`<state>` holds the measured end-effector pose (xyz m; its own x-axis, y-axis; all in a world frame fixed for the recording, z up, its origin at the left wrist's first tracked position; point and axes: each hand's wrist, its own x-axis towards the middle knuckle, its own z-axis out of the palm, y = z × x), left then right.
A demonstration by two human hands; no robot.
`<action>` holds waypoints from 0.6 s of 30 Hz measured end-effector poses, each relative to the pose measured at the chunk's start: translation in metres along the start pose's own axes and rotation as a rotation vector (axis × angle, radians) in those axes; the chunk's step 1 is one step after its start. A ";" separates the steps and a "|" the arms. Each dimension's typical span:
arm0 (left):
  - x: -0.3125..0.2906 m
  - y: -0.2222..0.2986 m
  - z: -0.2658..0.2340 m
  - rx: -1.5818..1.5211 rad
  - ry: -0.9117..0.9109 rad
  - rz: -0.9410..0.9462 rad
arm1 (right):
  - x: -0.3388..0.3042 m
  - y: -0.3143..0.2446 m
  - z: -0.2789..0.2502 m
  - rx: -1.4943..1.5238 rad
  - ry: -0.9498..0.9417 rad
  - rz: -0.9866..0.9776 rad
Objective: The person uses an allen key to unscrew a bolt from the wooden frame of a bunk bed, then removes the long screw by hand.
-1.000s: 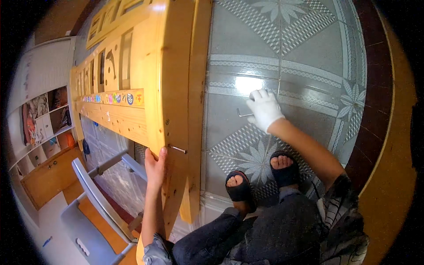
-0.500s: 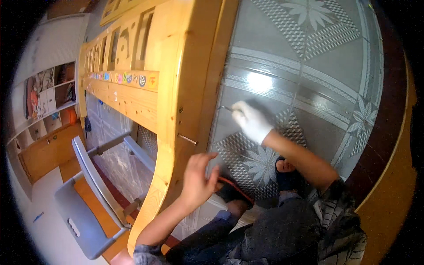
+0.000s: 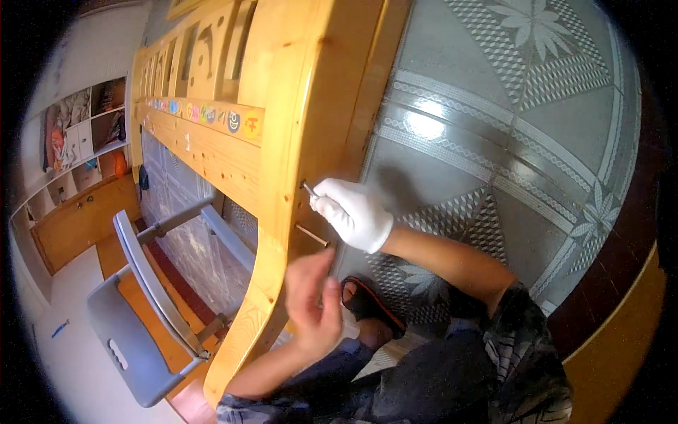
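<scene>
My right hand, in a white glove, is closed around a small metal hex key. The key's tip meets the side of the wooden post at the upper hole; most of the tool is hidden in the fingers. Just below, a long bolt sticks partly out of the same post. My left hand is bare, close beneath the bolt's head and slightly blurred. Its thumb stands apart from the fingers, and I see nothing held in it.
The post belongs to a pale wooden bed frame with a slatted rail and round stickers. A grey folding chair stands at the left. Shelves line the wall behind. Patterned grey tiles cover the floor, with my sandalled foot below.
My right hand has moved left from over the floor tiles, bringing the hex key to the upper hole. The left hand has shifted slightly down and right.
</scene>
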<state>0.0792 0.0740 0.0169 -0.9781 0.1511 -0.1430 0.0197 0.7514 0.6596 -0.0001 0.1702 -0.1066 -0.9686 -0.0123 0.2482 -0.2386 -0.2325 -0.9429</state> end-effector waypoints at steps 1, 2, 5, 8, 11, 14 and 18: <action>0.008 -0.007 -0.012 0.133 0.043 0.169 | 0.004 0.000 0.003 0.014 -0.006 -0.006; 0.021 -0.013 -0.020 0.247 0.087 0.206 | 0.005 0.006 0.005 0.036 0.010 -0.037; 0.056 -0.025 -0.038 0.413 0.176 0.180 | 0.008 0.003 0.007 0.057 0.046 -0.062; 0.082 -0.045 -0.045 0.507 0.142 0.108 | 0.007 0.005 0.008 0.046 0.065 -0.028; 0.097 -0.058 -0.045 0.628 -0.050 0.097 | 0.005 0.008 0.012 0.082 0.068 0.003; 0.101 -0.063 -0.041 0.607 -0.049 0.130 | 0.005 0.008 0.012 0.118 0.075 0.015; 0.102 -0.067 -0.037 0.543 -0.012 0.155 | 0.001 0.008 0.017 0.192 0.077 0.041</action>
<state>-0.0292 0.0151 -0.0140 -0.9529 0.2909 -0.0854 0.2696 0.9419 0.2001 -0.0021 0.1522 -0.1097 -0.9814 0.0472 0.1859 -0.1886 -0.4141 -0.8905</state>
